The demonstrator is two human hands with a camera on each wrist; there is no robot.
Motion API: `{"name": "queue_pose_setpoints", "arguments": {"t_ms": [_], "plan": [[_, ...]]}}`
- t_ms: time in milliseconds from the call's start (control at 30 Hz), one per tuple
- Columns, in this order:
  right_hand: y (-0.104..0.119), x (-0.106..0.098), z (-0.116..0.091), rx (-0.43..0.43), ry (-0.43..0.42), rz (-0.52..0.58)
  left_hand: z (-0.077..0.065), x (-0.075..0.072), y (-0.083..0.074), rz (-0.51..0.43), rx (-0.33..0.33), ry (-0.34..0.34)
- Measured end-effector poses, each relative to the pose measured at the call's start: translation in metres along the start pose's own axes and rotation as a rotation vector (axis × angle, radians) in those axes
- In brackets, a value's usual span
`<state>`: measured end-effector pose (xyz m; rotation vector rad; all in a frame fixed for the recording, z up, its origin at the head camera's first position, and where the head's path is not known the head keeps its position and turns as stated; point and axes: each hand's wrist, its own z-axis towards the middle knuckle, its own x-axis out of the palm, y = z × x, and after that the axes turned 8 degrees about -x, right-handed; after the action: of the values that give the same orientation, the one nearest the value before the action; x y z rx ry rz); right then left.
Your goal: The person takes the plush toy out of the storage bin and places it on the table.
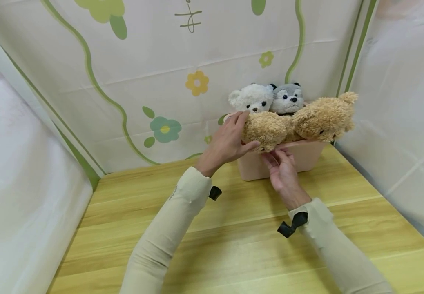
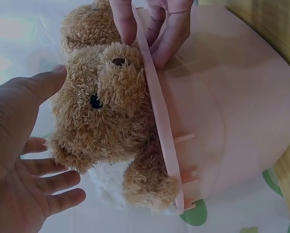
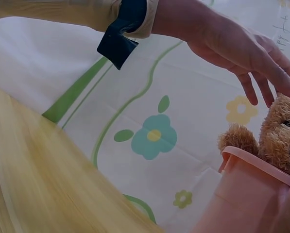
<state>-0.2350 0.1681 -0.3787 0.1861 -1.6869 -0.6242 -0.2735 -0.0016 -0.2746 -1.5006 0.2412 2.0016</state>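
Observation:
A pink bin (image 1: 307, 157) holds several plush toys. Across its front rim lie two curly brown teddy bears, a left one (image 1: 265, 128) and a right one (image 1: 324, 118). Behind them sit a white bear (image 1: 252, 98) and a grey-and-white husky plush (image 1: 287, 98). My left hand (image 1: 230, 136) spreads around the left bear's head, thumb in front and fingers behind, as the left wrist view shows. At the bin's front, my right hand (image 1: 283, 169) pinches the rim just below that bear, with fingers on both sides of the edge.
The bin stands on a wooden table (image 1: 215, 245), toward the back right. Behind it hangs a white cloth (image 1: 131, 69) printed with flowers and green lines. White sheets close off the left and right sides. Black straps (image 1: 293, 224) hang at both wrists.

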Motion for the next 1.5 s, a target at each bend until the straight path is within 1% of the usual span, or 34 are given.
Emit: {"name": "queue_pose_setpoints", "arguments": {"t_ms": [67,367,467,667,967,1200,1500], "plan": [[-0.001,0.001,0.0,-0.006,-0.003,0.002,0.003,0.0,-0.003,0.007,-0.001,0.002],[-0.004,0.001,0.002,-0.03,0.009,0.023,0.014,0.002,-0.012,0.023,-0.001,-0.038],[-0.005,0.002,0.003,-0.041,0.014,0.015,0.017,0.003,-0.014,0.013,-0.001,-0.033],[-0.009,0.002,0.005,-0.067,-0.009,-0.019,0.021,0.005,-0.016,-0.024,0.001,-0.019],[-0.011,0.001,0.005,-0.086,-0.026,-0.06,0.024,0.009,-0.019,0.03,0.025,-0.028],[-0.008,0.0,0.004,-0.068,-0.005,-0.045,0.024,0.007,-0.02,0.032,0.04,-0.028],[-0.006,-0.001,0.0,-0.041,0.012,-0.069,0.023,0.004,-0.019,0.034,0.036,-0.015]]}}
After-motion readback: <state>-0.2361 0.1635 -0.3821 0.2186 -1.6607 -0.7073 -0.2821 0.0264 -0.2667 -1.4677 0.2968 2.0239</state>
